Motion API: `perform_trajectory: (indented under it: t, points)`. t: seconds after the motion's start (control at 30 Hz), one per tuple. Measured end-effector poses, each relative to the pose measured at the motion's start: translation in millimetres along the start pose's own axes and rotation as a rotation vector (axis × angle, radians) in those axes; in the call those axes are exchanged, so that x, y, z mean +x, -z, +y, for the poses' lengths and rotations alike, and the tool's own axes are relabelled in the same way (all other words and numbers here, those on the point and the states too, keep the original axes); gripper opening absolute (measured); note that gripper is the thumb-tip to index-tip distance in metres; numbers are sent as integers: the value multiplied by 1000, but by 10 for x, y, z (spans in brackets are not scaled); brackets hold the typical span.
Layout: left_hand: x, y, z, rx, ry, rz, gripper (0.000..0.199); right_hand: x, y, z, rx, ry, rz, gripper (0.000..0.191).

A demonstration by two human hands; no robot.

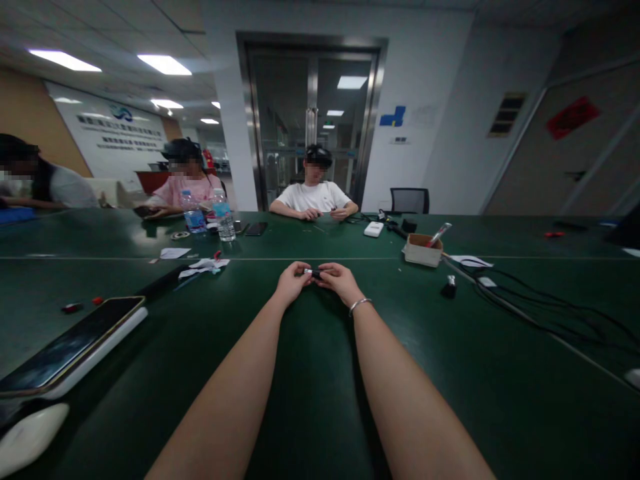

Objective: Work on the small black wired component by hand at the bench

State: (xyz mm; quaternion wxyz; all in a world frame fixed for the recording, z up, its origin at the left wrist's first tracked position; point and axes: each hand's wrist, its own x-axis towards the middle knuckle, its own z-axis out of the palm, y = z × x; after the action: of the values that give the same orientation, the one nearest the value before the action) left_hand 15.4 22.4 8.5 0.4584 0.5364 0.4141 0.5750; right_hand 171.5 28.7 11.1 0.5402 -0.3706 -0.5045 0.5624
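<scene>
The green tabletop (320, 387) is crossed by a pale seam, and three people are seated along its far side. At the near left, a smartphone (75, 347) is supported, slightly askew, by a white slab (110, 347). Loose black cables (555, 304) are strewn over the right side. Two clear water bottles (226, 225) are stood upright at the far left. A small open cardboard box (423, 255) is placed right of centre, with a tube (439, 235) leaned inside it. At the centre, both hands are brought close together: one end of a small black-and-silver cylindrical piece (313, 273) is pinched by the left hand (291, 283), the other by the right hand (343, 283). Crumpled tissue (203, 267) is left well to the left, while a black-and-silver part (449, 287) is set to the right, near the box.
</scene>
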Motion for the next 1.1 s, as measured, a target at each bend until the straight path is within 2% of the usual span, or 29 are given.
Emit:
perform_trajectory:
  t: [0.1,0.23,0.5,0.63,0.77,0.93,1.1]
  points:
    - [33,-14,-39,53,-1,9,23,-4,6,-1,28,4,28,24]
    - [67,-3,-57,238,34,30,27,-4,27,5,15,13,17,24]
    - [1,2,119,586,70,45,55,-38,59,-28,22,-1,-44,30]
    - [-16,4,161,616,96,69,59,-59,71,-64,68,-62,-92,23]
    - [23,8,133,597,139,91,58,-49,92,-63,76,-57,-125,29]
    - [65,16,91,629,150,87,57,-12,94,-60,46,-44,-108,33]
    - [60,35,57,633,92,86,58,-9,64,-119,66,-135,-111,17]
